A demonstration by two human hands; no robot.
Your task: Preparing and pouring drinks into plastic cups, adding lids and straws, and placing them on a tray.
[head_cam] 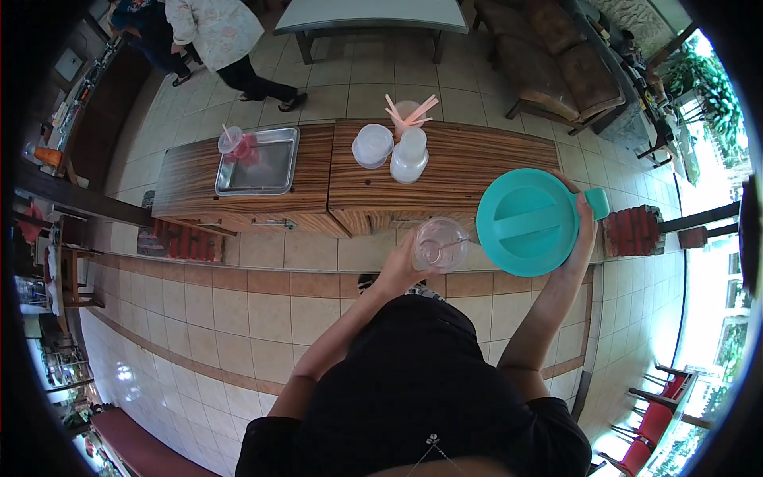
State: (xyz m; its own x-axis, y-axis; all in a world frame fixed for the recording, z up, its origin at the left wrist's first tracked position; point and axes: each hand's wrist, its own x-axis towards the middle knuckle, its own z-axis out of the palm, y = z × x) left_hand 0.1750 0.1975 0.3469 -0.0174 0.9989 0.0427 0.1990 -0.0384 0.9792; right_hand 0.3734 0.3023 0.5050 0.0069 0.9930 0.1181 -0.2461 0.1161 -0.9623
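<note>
My left hand (pixel 399 268) grips a clear plastic cup (pixel 441 245) in front of the cabinet's near edge. My right hand (pixel 585 226) is closed around the handle side of a turquoise lidded pitcher (pixel 527 222), whose spout side points at the cup. A thin stream of liquid runs from the pitcher into the cup; how full the cup is I cannot tell. On the wood-grain cabinet top (pixel 477 146) stand a stack of clear plastic cups (pixel 409 158), round plastic lids (pixel 373 146), and a container of pink straws (pixel 410 113).
A metal tray (pixel 256 173) on the left of the cabinet holds a lidded cup (pixel 230 141) of pink drink with a straw. Beyond are a table (pixel 369 16), a brown sofa (pixel 542 59) and two people, one in a pale top (pixel 214 33). Brick supports (pixel 633 231) flank the cabinet.
</note>
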